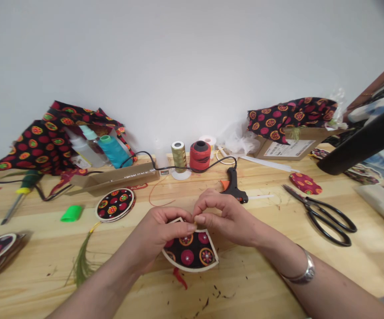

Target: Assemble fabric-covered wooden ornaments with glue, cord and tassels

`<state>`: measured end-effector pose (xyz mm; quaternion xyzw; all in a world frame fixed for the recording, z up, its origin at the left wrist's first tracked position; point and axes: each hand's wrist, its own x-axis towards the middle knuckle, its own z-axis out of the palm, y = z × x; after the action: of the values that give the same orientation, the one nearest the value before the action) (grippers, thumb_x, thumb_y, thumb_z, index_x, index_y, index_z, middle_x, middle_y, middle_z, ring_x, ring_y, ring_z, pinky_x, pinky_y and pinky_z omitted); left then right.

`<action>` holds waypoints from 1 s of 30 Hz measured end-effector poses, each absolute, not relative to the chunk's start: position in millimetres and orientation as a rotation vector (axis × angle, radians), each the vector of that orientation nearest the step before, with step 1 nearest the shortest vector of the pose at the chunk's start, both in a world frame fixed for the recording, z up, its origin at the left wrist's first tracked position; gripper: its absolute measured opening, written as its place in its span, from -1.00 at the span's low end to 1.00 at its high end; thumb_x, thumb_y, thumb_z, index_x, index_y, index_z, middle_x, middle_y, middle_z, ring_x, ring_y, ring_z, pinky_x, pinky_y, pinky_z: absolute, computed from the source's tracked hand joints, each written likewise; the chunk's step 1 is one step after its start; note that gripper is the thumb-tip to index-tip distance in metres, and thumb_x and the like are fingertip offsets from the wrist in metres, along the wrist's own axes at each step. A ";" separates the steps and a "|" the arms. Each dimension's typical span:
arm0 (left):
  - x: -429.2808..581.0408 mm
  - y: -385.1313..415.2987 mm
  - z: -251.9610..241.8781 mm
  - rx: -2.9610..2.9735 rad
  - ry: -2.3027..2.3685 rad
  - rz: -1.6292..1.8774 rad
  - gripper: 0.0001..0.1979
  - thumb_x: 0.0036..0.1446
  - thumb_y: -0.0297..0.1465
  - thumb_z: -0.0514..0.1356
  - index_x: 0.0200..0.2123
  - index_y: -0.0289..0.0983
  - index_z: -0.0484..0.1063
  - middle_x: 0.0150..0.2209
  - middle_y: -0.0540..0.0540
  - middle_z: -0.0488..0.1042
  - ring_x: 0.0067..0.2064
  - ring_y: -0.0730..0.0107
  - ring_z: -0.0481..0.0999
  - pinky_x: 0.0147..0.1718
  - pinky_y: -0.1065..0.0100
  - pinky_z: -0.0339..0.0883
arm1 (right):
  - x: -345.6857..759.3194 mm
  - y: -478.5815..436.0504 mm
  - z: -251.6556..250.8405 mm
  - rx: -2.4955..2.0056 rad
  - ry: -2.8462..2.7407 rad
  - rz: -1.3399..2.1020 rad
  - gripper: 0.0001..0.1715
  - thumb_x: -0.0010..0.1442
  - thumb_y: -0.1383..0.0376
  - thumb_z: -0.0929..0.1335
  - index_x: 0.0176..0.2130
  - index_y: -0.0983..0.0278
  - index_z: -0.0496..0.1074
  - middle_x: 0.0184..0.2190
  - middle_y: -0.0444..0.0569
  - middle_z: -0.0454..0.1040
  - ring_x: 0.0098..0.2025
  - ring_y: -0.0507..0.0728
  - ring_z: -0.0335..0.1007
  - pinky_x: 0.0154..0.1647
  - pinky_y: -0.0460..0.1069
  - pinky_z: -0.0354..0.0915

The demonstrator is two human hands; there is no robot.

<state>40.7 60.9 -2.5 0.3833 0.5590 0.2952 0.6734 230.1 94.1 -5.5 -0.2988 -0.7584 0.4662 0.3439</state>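
Note:
Low over the table, my left hand [167, 228] is closed on a fan-shaped fabric ornament [195, 253], thumb across its upper edge. The piece has dark cloth with round flower prints and a pale rim. A bit of red cord [180, 278] pokes out below its curved edge. Against the top of the ornament, my right hand [225, 217] pinches thumb and forefinger on something small and yellowish, mostly hidden by the fingertips. Just beyond that hand lies a black glue gun [234, 187]. To the left rests a round fabric ornament [115, 204] with a green tassel [84, 257].
Black-handled scissors [323, 217] lie at right. Thread spools, olive [179, 158] and red [200, 157], stand near the wall beside a cardboard tray [122, 177]. A screwdriver [15, 201] and green cap [71, 213] are at left. A black cylinder [361, 137] leans near another person's arm [374, 86].

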 end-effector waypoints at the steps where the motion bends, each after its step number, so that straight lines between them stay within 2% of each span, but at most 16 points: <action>1: 40.8 60.9 -2.9 0.862 1.261 0.666 -0.80 -0.25 -0.30 0.40 -0.50 -0.27 0.57 -0.58 0.02 0.47 -0.53 0.51 0.36 -0.51 0.46 0.19 | 230.4 94.5 -5.5 -0.765 -1.973 1.221 -0.82 0.23 0.28 0.35 -0.40 0.29 0.47 -0.42 -0.09 0.44 -0.28 0.07 0.31 -0.19 -0.01 0.25; 4: 40.4 60.4 -3.9 0.862 1.265 0.670 -0.80 -0.25 -0.30 0.40 -0.49 -0.26 0.57 -0.58 0.03 0.47 -0.54 0.52 0.36 -0.51 0.46 0.19 | 231.1 95.5 -5.6 -0.730 -1.976 1.239 -0.73 0.28 0.27 0.30 -0.42 0.30 0.47 -0.46 -0.09 0.42 -0.31 0.06 0.29 -0.21 -0.01 0.25; 11: 39.3 61.2 -4.6 0.879 1.239 0.651 -0.81 -0.25 -0.31 0.40 -0.49 -0.27 0.58 -0.58 0.04 0.46 -0.53 0.54 0.36 -0.51 0.49 0.18 | 230.6 96.0 -9.0 -0.725 -1.907 1.262 -0.92 0.15 0.34 0.42 -0.39 0.26 0.55 -0.43 -0.10 0.49 -0.28 0.06 0.37 -0.17 -0.01 0.27; 22: 38.1 62.4 -10.1 0.919 1.223 0.651 -0.80 -0.19 -0.29 0.40 -0.44 -0.24 0.58 -0.56 0.05 0.49 -0.53 0.53 0.40 -0.53 0.49 0.21 | 229.3 95.0 -10.5 -0.792 -1.958 1.169 -0.87 0.11 0.43 0.43 -0.45 0.26 0.51 -0.47 -0.14 0.45 -0.30 0.05 0.36 -0.21 -0.04 0.28; 28: 36.6 64.4 -11.3 0.910 1.206 0.653 -0.60 -0.16 -0.26 0.42 -0.16 -0.16 0.56 -0.32 -0.02 0.61 -0.34 0.37 0.54 -0.32 0.36 0.37 | 229.3 93.6 -9.3 -0.849 -1.967 1.095 -0.87 0.12 0.46 0.41 -0.44 0.28 0.49 -0.45 -0.13 0.43 -0.31 0.05 0.34 -0.23 -0.05 0.26; 30: 35.7 63.7 -11.9 0.909 1.206 0.648 -0.59 -0.15 -0.26 0.42 -0.14 -0.16 0.56 -0.29 -0.02 0.62 -0.30 0.34 0.55 -0.28 0.34 0.37 | 229.1 93.4 -9.7 -0.858 -1.971 1.068 -0.86 0.12 0.48 0.40 -0.43 0.28 0.48 -0.45 -0.13 0.43 -0.31 0.05 0.33 -0.23 -0.04 0.25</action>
<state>35.7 63.7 -11.9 0.4052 0.5374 0.2887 0.6809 229.1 93.4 -9.7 -0.3333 -0.7652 0.4149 0.3622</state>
